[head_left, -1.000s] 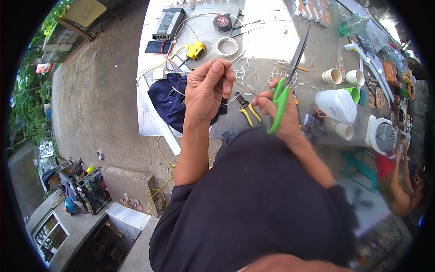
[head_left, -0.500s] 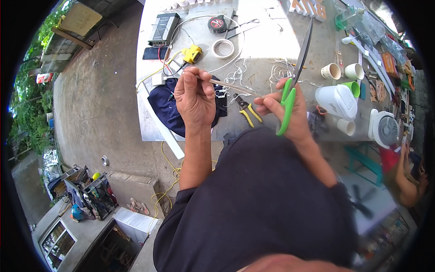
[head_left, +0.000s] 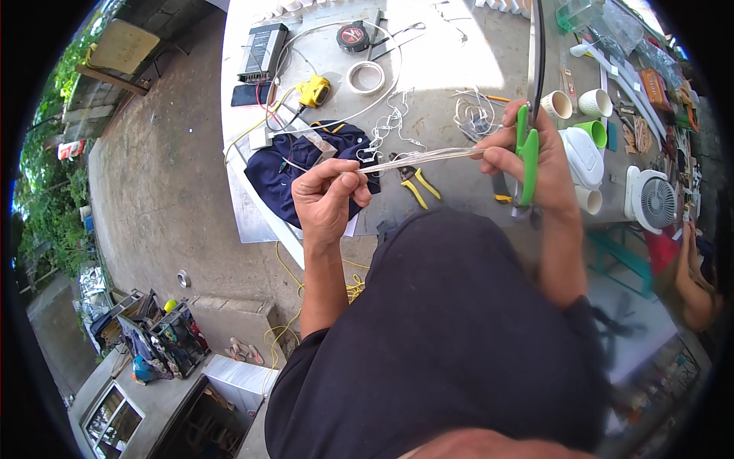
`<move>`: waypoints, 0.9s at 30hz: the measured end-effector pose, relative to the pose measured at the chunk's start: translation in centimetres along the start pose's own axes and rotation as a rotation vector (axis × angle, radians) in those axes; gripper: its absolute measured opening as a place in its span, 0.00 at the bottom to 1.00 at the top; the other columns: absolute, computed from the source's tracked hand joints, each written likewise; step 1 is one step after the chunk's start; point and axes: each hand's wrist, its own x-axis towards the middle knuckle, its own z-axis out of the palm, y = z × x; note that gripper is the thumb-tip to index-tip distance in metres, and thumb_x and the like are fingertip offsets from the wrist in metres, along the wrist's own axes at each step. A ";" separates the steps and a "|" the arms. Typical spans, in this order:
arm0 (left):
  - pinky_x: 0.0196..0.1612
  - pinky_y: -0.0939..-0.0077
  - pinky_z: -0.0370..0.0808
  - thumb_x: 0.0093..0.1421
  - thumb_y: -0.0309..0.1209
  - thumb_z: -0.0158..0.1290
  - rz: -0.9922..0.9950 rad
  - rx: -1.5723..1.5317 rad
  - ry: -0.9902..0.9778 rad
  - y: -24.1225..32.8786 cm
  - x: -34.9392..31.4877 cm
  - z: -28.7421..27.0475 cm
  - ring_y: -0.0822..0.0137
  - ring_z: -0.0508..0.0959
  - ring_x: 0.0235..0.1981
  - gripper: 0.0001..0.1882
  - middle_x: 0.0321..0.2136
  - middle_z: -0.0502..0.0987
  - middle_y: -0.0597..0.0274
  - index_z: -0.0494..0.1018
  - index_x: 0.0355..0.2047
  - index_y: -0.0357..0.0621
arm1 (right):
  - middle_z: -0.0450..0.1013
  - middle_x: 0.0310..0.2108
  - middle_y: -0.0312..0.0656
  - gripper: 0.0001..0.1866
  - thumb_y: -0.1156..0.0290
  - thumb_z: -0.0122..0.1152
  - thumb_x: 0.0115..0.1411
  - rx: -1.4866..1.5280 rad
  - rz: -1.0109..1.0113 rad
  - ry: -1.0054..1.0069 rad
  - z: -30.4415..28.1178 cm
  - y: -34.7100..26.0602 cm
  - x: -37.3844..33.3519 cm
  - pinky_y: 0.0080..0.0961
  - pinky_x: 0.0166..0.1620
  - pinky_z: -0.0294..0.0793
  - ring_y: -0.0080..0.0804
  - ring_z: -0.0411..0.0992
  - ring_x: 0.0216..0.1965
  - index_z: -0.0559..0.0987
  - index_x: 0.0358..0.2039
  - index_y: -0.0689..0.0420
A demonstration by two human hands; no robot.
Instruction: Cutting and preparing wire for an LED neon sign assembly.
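A bundle of thin, clear-coated wires is stretched level between my two hands, above the table's front edge. My left hand pinches its left end between thumb and fingers. With thumb and forefinger my right hand pinches the right end. That same hand also has scissors with green handles hooked in it, their dark blades pointing away from me. Below the wires lie wire strippers with yellow handles. A dark blue cloth is bunched beyond my left hand.
White wire with small modules lies tangled mid-table. Beyond are a tape roll, a tape measure, a yellow device and a power supply box. Cups, a white jug and a small fan stand right.
My right hand has moved right and away from me with the scissors, their blades now more upright. My left hand is slightly lower, and the wires between the hands look longer and straighter.
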 end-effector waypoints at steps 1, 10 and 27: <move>0.24 0.76 0.79 0.63 0.20 0.59 -0.017 0.058 -0.015 0.2 -0.2 0.1 0.68 0.81 0.22 0.07 0.27 0.82 0.51 0.80 0.41 0.29 | 0.82 0.34 0.46 0.19 0.84 0.64 0.61 -0.026 0.012 -0.008 -0.3 -0.5 0.1 0.22 0.37 0.83 0.25 0.81 0.33 0.66 0.49 0.57; 0.28 0.83 0.63 0.63 0.18 0.50 -0.228 0.673 -0.227 3.7 -0.3 2.7 0.81 0.66 0.24 0.08 0.23 0.71 0.70 0.77 0.40 0.35 | 0.81 0.33 0.43 0.19 0.79 0.67 0.62 -0.148 0.061 -0.106 -0.3 -3.2 0.8 0.19 0.37 0.79 0.21 0.77 0.31 0.67 0.48 0.58; 0.28 0.81 0.60 0.58 0.22 0.64 0.115 0.766 0.027 3.5 1.0 4.4 0.77 0.62 0.25 0.06 0.26 0.65 0.70 0.81 0.37 0.37 | 0.82 0.36 0.45 0.20 0.82 0.67 0.61 -0.083 -0.045 0.040 1.2 0.3 -0.4 0.24 0.46 0.80 0.25 0.80 0.37 0.66 0.47 0.57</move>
